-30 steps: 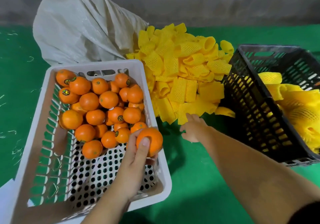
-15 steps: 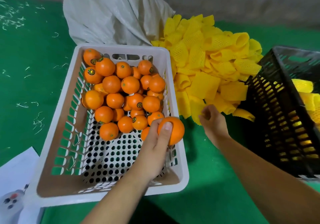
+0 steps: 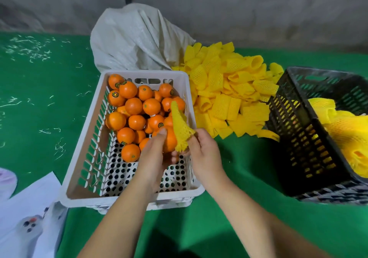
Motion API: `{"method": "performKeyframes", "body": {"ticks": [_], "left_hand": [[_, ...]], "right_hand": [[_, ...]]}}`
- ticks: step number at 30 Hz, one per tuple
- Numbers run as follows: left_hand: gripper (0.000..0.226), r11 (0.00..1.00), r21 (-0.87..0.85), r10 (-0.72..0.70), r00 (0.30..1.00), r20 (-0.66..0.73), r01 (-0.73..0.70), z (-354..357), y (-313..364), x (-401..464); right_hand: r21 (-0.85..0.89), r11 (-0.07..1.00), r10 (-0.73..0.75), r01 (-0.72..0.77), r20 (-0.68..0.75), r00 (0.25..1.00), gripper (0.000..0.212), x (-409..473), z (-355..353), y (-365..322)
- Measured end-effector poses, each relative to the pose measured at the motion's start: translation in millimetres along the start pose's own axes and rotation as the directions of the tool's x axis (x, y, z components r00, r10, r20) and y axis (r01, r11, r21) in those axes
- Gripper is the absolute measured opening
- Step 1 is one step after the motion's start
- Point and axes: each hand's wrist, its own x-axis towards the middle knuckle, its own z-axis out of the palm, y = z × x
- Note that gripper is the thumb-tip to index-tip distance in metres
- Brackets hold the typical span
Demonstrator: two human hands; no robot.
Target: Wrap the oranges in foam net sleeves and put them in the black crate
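Now left hand [image 3: 153, 158] curled round orange [image 3: 169, 142], right hand [image 3: 203, 154] pinching foam sleeve [image 3: 180, 130] against it.

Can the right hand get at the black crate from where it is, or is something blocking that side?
Probably yes. The right hand, pinching a foam sleeve beside the orange in the left hand, has only bare green mat between it and the black crate, whose top is open.

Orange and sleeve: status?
Left hand grips orange. Right hand pinches foam net sleeve, not yet on. Black crate open, path clear.
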Motion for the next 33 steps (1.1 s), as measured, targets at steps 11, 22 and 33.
{"method": "performKeyframes", "body": {"ticks": [11, 22, 33], "left_hand": [[0.07, 0.992, 0.015, 0.111, 0.937, 0.331, -0.123, -45.0, 3.5, -39.8], [0.053, 0.995, 0.039, 0.082, 0.976, 0.201, -0.092, -38.4, -3.8, -28.9], [0.086, 0.931, 0.315, 0.239, 0.961, -0.143, -0.184, -35.3, -19.3, -6.0]], "right_hand": [[-0.343, 0.936, -0.073, 0.084, 0.047, 0.996, 0.011, -5.5, 8.5, 14.9], [-0.391, 0.916, -0.033, 0.085, 0.137, 0.99, 0.018, -5.6, 9.8, 18.4], [-0.156, 0.986, -0.058, 0.065, 0.048, 0.997, 0.007, -18.2, 7.8, 23.1]]}}
